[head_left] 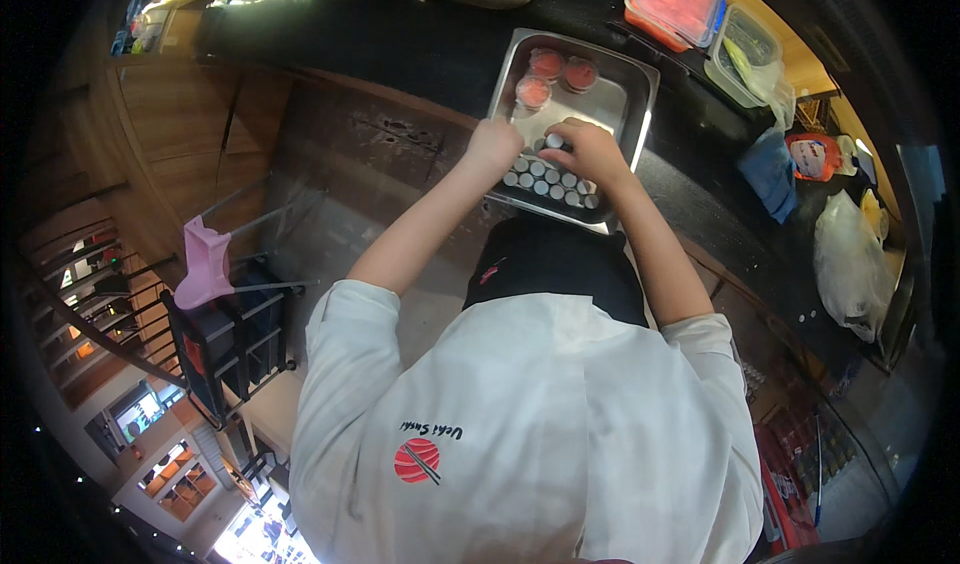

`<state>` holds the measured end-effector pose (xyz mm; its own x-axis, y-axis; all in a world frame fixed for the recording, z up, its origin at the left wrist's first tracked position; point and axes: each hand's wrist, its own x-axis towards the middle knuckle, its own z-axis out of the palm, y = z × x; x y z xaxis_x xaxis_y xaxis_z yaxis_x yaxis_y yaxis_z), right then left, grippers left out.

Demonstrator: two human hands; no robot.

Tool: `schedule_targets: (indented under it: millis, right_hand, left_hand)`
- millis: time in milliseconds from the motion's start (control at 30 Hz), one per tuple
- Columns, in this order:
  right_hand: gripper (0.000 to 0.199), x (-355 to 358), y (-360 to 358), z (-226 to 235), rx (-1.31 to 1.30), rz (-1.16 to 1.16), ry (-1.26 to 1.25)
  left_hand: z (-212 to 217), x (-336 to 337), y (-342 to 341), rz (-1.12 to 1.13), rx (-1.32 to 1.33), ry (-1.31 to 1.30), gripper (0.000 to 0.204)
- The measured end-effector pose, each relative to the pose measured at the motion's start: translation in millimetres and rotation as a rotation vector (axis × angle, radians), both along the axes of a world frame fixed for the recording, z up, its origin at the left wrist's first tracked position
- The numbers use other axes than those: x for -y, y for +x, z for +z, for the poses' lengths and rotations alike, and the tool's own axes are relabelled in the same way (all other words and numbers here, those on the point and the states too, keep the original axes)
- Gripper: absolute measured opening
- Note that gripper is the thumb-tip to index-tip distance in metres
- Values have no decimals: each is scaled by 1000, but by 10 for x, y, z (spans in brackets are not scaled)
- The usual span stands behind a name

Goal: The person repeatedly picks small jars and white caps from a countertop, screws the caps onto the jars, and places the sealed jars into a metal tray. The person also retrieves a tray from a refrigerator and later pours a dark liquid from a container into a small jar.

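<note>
A steel tray stands at the counter edge in front of me. My right hand is inside it, thumb and fingers closed round a small white-topped cup. At the tray's left rim my left hand is curled closed, and what it holds, if anything, is hidden. Rows of similar small cups with pale round tops fill the near end, just below both hands. Toward the far left corner sit three round clear tubs with pink-orange contents, among them one tub nearest my left hand.
At the back right are a box of pink food and a clear container. A blue cloth, an orange-red bottle and a plastic bag lie along the right. A pink stool is at the left.
</note>
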<state>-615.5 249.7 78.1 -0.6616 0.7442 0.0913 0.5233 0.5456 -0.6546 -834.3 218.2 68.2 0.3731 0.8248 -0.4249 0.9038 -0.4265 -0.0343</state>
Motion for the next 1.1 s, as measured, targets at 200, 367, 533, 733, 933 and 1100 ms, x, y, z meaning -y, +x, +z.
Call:
schedule_targets:
  millis: [200,367,533,733,933,1100]
  right_hand:
    - [37,-31,-416,-270,154,88,-11]
    - [34,59,-455,-259,162,47,-167]
    - [31,111,-381,-263,64,-52,-319]
    - [33,153,-331,-148,101,-82,-414]
    - [36,130,-313,-367,82,-175,-459]
    - [37,145,-334,-327,117,-148,-543]
  left_hand:
    - [395,96,-361,64,503,136,25]
    - [458,363,-568,203,690,357,33]
    - [159,685,-532,624,863,228,58]
    - [87,873,-549,668,1002,-67,62]
    - [1,883,-520,967,1107,-498,46]
    - [-176,907,-522,1190,1401,-726,33]
